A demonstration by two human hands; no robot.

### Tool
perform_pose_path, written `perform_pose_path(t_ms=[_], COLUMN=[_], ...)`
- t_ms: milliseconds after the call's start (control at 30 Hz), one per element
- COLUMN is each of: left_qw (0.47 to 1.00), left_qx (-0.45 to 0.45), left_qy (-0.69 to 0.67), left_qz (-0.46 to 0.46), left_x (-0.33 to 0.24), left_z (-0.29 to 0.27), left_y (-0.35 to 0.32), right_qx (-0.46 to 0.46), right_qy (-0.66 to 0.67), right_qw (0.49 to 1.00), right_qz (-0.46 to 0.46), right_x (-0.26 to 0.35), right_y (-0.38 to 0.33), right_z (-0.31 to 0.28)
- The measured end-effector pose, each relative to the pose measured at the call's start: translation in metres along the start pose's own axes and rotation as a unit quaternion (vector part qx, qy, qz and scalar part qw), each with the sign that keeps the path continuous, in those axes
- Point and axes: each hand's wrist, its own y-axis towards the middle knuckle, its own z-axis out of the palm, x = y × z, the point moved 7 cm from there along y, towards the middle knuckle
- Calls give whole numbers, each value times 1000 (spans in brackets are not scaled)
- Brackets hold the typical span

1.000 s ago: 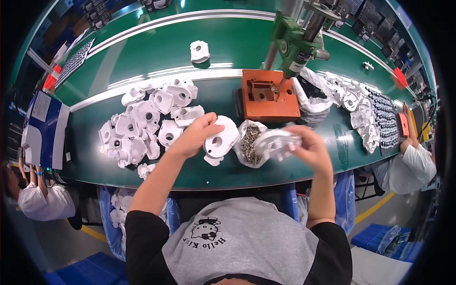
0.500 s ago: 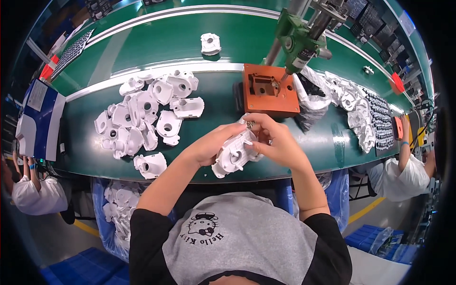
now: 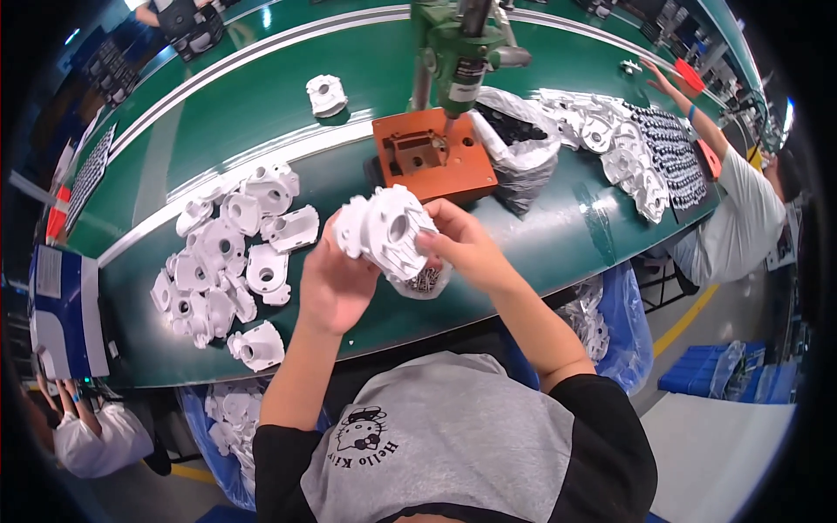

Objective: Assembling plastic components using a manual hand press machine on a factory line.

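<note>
Both hands hold a white plastic housing (image 3: 394,230) with a round hole, raised above the near side of the green table. My left hand (image 3: 336,286) grips its left side, the fingers partly hidden behind it. At the right edge my right hand (image 3: 466,246) is closed, its thumb pressed on the front. Just under the housing a clear container of small metal pins or screws (image 3: 425,281) shows, partly covered. Beyond the hands stands an orange fixture block (image 3: 440,179) with a recess, beneath a green press (image 3: 460,70).
Similar white housings (image 3: 218,244) lie heaped on the left. A single one (image 3: 326,94) rests on the far green belt. Right of the fixture are a plastic bag of dark parts (image 3: 523,166) and more white parts (image 3: 623,152). A co-worker's arm (image 3: 697,122) reaches in at right.
The housing has been raised and turned, so its face with the hole shows, and the pin container has come into view. The whole view has swung right. The right co-worker's arm now stretches over the belt.
</note>
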Motion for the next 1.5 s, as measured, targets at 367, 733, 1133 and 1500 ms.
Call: perform_pose_path(t_ms=[367,733,1133,1500], left_qw=[749,343,349,414], left_qx=[18,115,153,168], left_qy=[622,875,838,844], left_qz=[228,322,392,298], left_x=[-13,20,19,21], left_z=[29,29,37,30], left_y=[38,123,118,131], right_qx=[-174,-441,-468,-419], right_qy=[-390,-716,-692,-577], right_qw=[888,521,524,607], right_qz=[-172,-144,-167,-350], right_x=[55,79,80,87], right_y=[4,56,50,38], right_z=[-101,-250,-254,-231])
